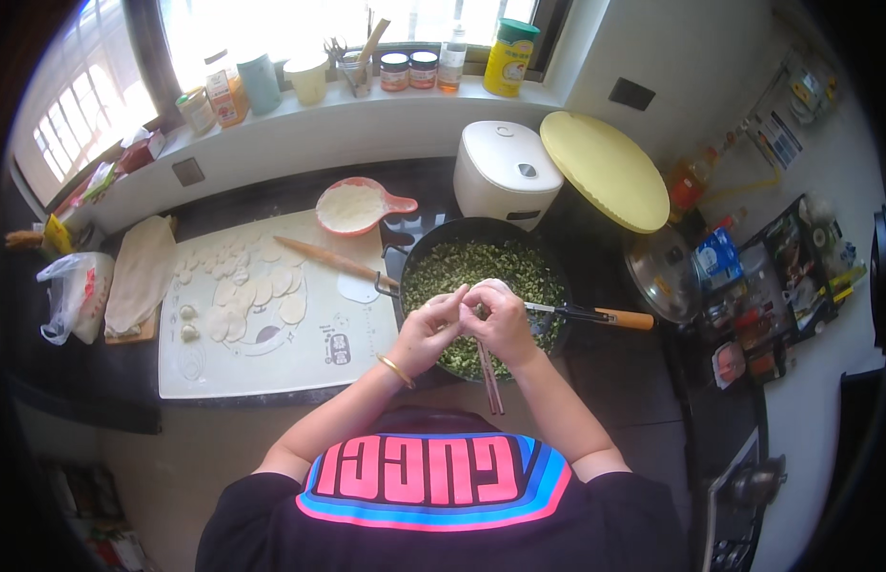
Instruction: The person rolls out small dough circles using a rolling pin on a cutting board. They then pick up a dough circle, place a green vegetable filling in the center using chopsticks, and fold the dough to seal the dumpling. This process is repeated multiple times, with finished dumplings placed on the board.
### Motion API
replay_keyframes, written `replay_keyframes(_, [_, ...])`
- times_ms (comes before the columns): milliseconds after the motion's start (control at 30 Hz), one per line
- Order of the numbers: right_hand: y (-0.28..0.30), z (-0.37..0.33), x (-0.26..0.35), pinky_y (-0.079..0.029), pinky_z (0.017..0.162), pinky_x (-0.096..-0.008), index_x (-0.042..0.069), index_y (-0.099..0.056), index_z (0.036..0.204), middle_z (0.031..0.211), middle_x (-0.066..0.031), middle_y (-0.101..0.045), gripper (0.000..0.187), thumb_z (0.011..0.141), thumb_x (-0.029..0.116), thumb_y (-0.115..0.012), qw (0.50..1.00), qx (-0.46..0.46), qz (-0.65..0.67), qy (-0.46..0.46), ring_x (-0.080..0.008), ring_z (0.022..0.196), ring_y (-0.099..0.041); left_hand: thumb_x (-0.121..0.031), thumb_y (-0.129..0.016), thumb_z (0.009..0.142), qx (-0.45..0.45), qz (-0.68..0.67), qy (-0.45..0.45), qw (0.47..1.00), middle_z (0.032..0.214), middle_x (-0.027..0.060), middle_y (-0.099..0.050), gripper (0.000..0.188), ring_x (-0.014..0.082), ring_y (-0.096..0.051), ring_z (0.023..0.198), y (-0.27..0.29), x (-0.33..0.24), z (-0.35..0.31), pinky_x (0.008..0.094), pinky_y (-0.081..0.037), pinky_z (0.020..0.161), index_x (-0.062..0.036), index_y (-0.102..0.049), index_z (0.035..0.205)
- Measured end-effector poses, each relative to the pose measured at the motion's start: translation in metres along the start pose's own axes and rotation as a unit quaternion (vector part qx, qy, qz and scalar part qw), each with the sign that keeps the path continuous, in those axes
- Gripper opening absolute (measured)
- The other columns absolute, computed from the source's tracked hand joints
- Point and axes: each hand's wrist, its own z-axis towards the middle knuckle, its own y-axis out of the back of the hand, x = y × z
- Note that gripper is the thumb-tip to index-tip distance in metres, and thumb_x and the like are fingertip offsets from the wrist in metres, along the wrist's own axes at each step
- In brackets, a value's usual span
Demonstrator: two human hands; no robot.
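On the left of the mat (271, 362), two finished dumplings (188, 322) sit beside many flat wrappers (262, 286) not yet filled, so most of the work looks undone. The left hand (428, 329) and right hand (500, 319) meet, pinching one wrapper (488, 285) shut above the pan (433, 238), which looks full of green filling (481, 262). Chopsticks (488, 377) hang from the right hand.

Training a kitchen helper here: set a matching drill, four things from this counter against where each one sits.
1 rolling pin
2 chopsticks
3 round yellow lid
4 flour scoop

A behind the pastry mat
B right of the white cooker
C lying on the pastry mat
D under the right hand

Pairs: 1-C, 2-D, 3-B, 4-A
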Motion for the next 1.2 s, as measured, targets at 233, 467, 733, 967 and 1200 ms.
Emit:
replay_keyframes(233, [0.005, -0.003, 0.002, -0.046, 0.063, -0.0326, 0.001, -0.064, 0.076, 0.076, -0.0101, -0.059, 0.006, 0.071, 0.005, -0.065, 0.998, -0.009, 0.047, -0.043, -0.0241, 0.072, -0.057, -0.001, -0.059, 0.081, -0.015, -0.053, 0.007, 0.998, 0.108, 0.0070, -0.052, 0.048, 0.0120, -0.053, 0.096, 0.001, 0.009, 0.002, 0.0249, -0.044, 0.081, -0.0042, -0.046, 0.127])
replay_keyframes(467, [0.012, -0.001, 0.003, -0.045, 0.058, -0.0321, 0.001, -0.065, 0.077, 0.075, -0.0101, -0.059, 0.008, 0.071, 0.006, -0.065, 0.996, 0.015, 0.047, -0.069, -0.0228, 0.068, -0.057, 0.000, -0.057, 0.083, -0.014, -0.003, 0.003, 1.000, 0.115, 0.0065, -0.050, 0.047, 0.0115, -0.051, 0.101, 0.000, 0.007, 0.004, 0.0237, -0.043, 0.084, -0.0034, -0.044, 0.128])
replay_keyframes(733, [-0.006, -0.008, -0.009, -0.046, 0.059, -0.0324, 0.000, -0.064, 0.075, 0.076, -0.0102, -0.059, 0.007, 0.070, 0.005, -0.064, 0.997, -0.071, 0.003, 0.026, -0.0238, 0.072, -0.057, -0.002, -0.057, 0.082, 0.010, 0.026, -0.022, 0.999, 0.118, 0.0089, -0.049, 0.050, 0.0143, -0.050, 0.103, -0.007, 0.008, 0.003, 0.0268, -0.041, 0.087, -0.0039, -0.042, 0.130])
replay_keyframes(967, [0.008, -0.007, -0.002, -0.046, 0.059, -0.0318, 0.000, -0.063, 0.073, 0.074, -0.0100, -0.059, 0.006, 0.070, 0.005, -0.064, 0.998, -0.020, 0.021, -0.048, -0.0238, 0.071, -0.057, -0.002, -0.056, 0.083, -0.001, 0.033, 0.016, 0.999, 0.116, 0.0082, -0.049, 0.051, 0.0131, -0.048, 0.104, -0.002, 0.009, 0.002, 0.0254, -0.041, 0.086, -0.0055, -0.040, 0.131])
replay_keyframes(1200, [-0.004, -0.011, -0.010, -0.046, 0.059, -0.0296, 0.000, -0.063, 0.072, 0.074, -0.0093, -0.059, 0.006, 0.070, 0.005, -0.065, 0.998, -0.058, 0.016, 0.022, -0.0214, 0.069, -0.057, -0.004, -0.057, 0.083, 0.003, 0.049, 0.009, 0.999, 0.113, 0.0090, -0.049, 0.049, 0.0140, -0.050, 0.100, -0.008, 0.006, 0.000, 0.0254, -0.042, 0.085, -0.0053, -0.042, 0.130])
